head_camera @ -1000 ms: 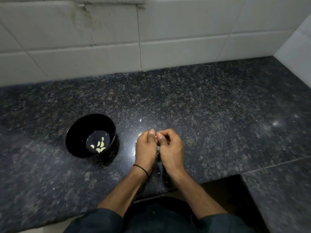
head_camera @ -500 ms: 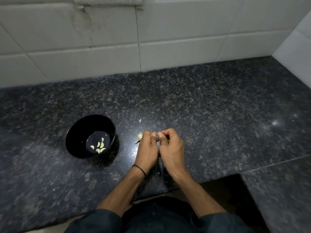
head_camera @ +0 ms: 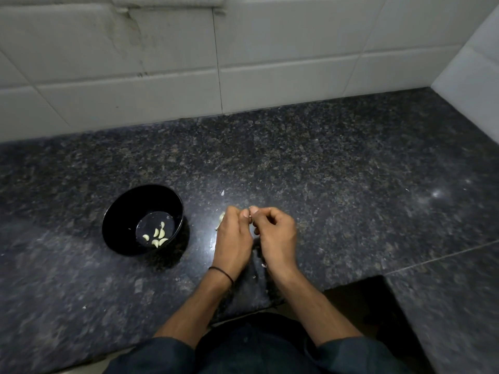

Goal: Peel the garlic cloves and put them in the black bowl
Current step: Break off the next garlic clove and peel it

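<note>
- Step in hand: peeling one clove, by my reading. Both hands meet over the worktop, just right of the black bowl.
- The left hand and the right hand are curled, thumb tips nearly touching. They pinch a small garlic clove between them. Only a pale sliver of it shows, so I cannot tell how much skin is left.
- The peeled cloves, a handful, lie together on the floor of the black bowl, so the task is partly done.
- A loose clove lies on the worktop against the far side of the left hand, between that hand and the bowl. Whether it is peeled I cannot tell.
- A skin scrap lies further back, and smaller flecks lie near the wrists.
- The next move likely calls for stripping the last skin with the thumbnails, then carrying the bare clove left over the rim and dropping it in.
- Risk: the clove is small and slippery, and a hard pinch could shoot it off the near edge of the worktop.
</note>
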